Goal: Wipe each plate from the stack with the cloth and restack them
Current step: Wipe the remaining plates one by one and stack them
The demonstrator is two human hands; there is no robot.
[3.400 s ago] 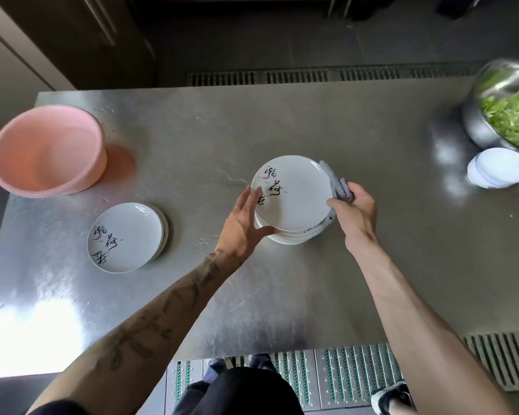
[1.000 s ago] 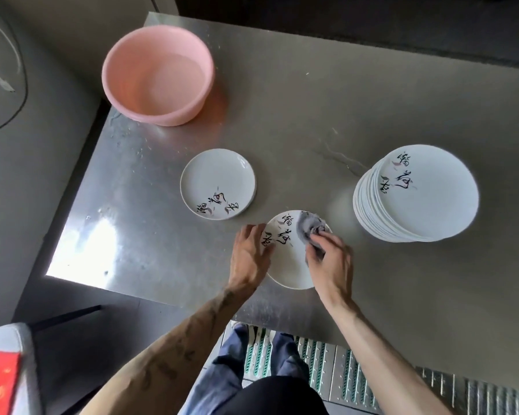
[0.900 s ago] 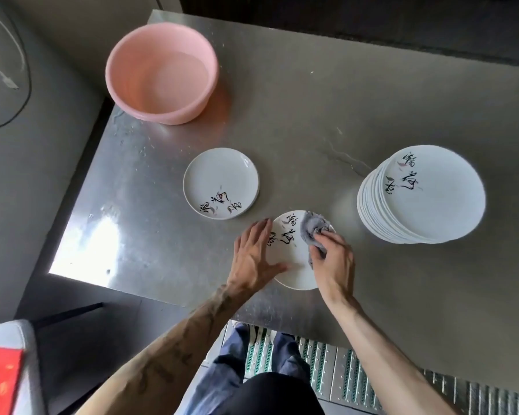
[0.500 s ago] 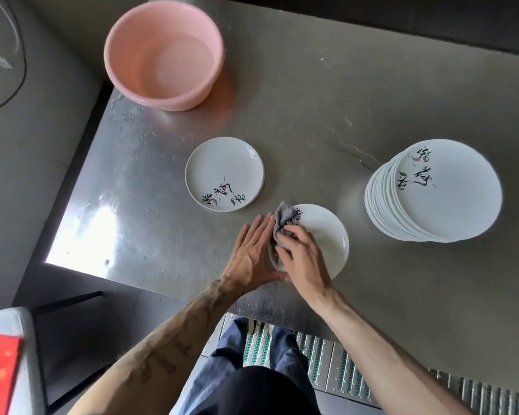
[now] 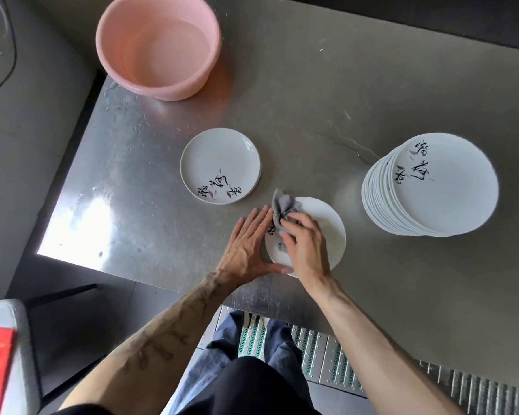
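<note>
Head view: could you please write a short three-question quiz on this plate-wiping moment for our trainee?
1. True or false: the right hand presses the cloth on the nearest plate.
2. Which of the hands lies flat against that plate's rim? A. left hand B. right hand
3. Fill in: the tall stack stands to that plate's ____.
Key: 1 true; 2 A; 3 right.

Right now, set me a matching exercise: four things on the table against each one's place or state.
1 pink basin
2 cloth
3 tall plate stack
4 plate being wiped

a right side of the table
b bunched in the right hand
c far left corner
d near edge, left hand resting on it

Pairs: 1-c, 2-b, 3-a, 4-d
</note>
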